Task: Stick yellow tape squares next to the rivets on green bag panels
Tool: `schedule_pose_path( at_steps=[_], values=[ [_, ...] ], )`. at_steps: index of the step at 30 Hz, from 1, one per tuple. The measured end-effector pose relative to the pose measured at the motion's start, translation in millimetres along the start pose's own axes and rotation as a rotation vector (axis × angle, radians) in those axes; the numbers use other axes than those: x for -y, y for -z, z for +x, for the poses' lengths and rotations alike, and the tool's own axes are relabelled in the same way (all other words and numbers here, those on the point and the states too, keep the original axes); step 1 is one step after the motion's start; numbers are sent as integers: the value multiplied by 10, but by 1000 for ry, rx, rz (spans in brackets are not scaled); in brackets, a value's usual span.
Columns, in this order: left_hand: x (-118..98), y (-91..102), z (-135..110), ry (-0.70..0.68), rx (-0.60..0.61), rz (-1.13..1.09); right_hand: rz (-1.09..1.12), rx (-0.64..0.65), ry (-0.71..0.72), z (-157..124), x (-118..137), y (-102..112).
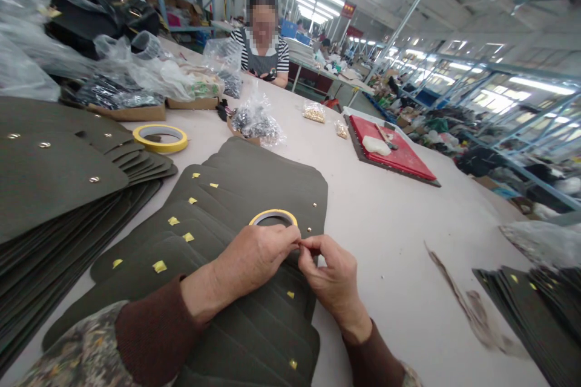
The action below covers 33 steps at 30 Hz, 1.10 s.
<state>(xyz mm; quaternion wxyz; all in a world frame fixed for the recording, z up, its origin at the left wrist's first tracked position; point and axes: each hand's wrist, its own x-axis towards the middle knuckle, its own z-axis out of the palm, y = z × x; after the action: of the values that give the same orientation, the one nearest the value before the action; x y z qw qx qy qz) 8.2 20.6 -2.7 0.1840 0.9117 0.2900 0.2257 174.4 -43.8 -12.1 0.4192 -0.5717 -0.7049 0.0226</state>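
Note:
My left hand [254, 257] and my right hand [331, 278] meet above a fanned stack of olive-green panels [245, 193], their fingertips pinching something too small to make out. Small squares of yellow tape [159, 266] sit along the panel edges, and a metal stud [309, 229] shows near the top panel's right side. A roll of yellow tape [273, 216] lies on the panels just beyond my fingers, partly hidden by my left hand. Both my forearms rest over the lower part of the stack.
A larger stack of olive panels with metal studs [54, 175] lies to the left, and another stack [531, 314] to the right. Further off are a yellow tape roll [160, 138], bags of metal hardware [256, 121], a red board [390, 146] and a co-worker [261, 42].

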Motion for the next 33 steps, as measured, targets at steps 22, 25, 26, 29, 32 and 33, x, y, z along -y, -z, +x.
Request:
schedule_pose_path(
  at_steps=[22,25,26,29,32,33],
  values=[
    [-54,-151,35,54,149,357,231,160,-669,136,-393,-24],
    [-62,-144,32,41,164,350,89,155,-556,140,-386,-55],
    [-60,-145,31,37,165,349,69,159,-535,140,-385,-63],
    [-48,-156,30,35,157,357,104,144,-564,129,-380,-73],
    [-37,-161,25,41,152,356,224,76,-689,77,-388,-54],
    [-36,-158,23,41,151,352,259,66,-716,53,-395,-45]
  ],
)
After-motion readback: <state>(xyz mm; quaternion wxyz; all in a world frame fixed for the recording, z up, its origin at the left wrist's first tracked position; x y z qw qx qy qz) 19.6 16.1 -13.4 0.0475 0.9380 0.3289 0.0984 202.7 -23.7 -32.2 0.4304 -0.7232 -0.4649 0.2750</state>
